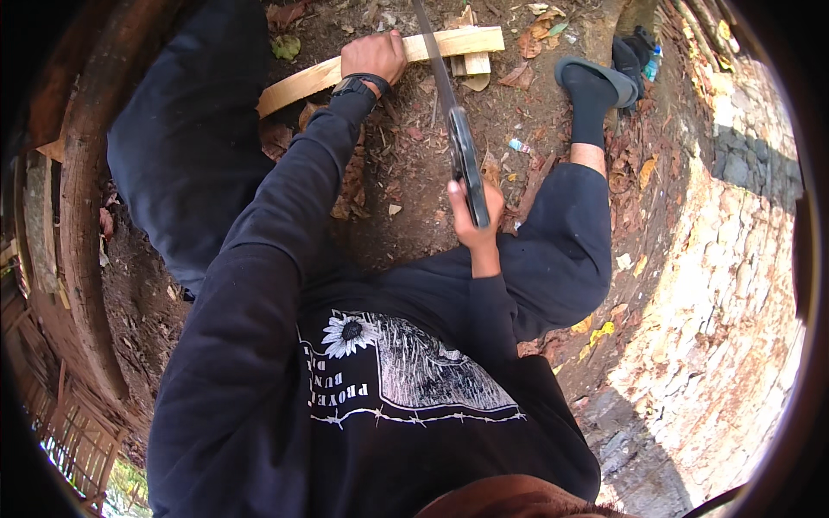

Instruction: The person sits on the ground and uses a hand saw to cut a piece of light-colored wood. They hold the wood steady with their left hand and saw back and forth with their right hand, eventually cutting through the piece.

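Observation:
My left hand [374, 57], below a dark wristwatch, is closed on a long pale wooden strip [302, 89] and presses it down from above. In my right hand [479, 216] is a hand saw [464, 155], its dark handle gripped in my fingers. The saw's thin blade points away from me and crosses the strip to the right of my left hand. I see the blade nearly edge-on, and its far end runs out of the top of the picture. A short pale wood block [476, 64] lies under the strip's right part.
Brown soil with dry leaves [519, 76] and wood bits surrounds the strip. My sandalled foot [589, 95] stands at the right, my bent left leg [194, 138] at the left. A thick wooden pole [82, 207] rises along the left edge. Sunlit rough ground [691, 328] lies far right.

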Motion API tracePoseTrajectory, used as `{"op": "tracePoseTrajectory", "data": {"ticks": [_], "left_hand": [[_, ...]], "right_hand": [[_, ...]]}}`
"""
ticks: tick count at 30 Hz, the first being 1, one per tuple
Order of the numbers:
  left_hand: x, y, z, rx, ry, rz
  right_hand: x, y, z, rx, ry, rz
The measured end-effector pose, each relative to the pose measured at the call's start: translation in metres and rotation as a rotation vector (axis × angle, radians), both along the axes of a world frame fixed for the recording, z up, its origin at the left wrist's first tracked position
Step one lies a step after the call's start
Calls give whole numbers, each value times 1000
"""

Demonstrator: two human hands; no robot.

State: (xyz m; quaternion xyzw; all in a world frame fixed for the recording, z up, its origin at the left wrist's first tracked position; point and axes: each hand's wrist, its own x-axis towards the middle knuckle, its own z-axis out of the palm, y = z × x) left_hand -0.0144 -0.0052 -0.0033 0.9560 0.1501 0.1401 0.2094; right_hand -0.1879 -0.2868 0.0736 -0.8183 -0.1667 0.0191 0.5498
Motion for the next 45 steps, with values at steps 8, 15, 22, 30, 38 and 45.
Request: {"op": "tracePoseTrajectory", "data": {"ticks": [8,15,22,30,38,45], "left_hand": [[11,14,-3,24,-3,84],[1,3,1,-15,24,26],[6,5,-5,-8,46,36],[6,8,-14,51,-52,68],[17,14,0,-3,64,53],[28,27,-22,5,17,140]], "right_hand": [[-25,-31,24,-65,54,8],[-31,-27,21,-59,13,-1],[22,8,-5,14,85,-56],[-88,-74,48,-130,32,2],[53,37,-7,66,-23,-71],[-35,-23,35,-103,57,-3]]}}
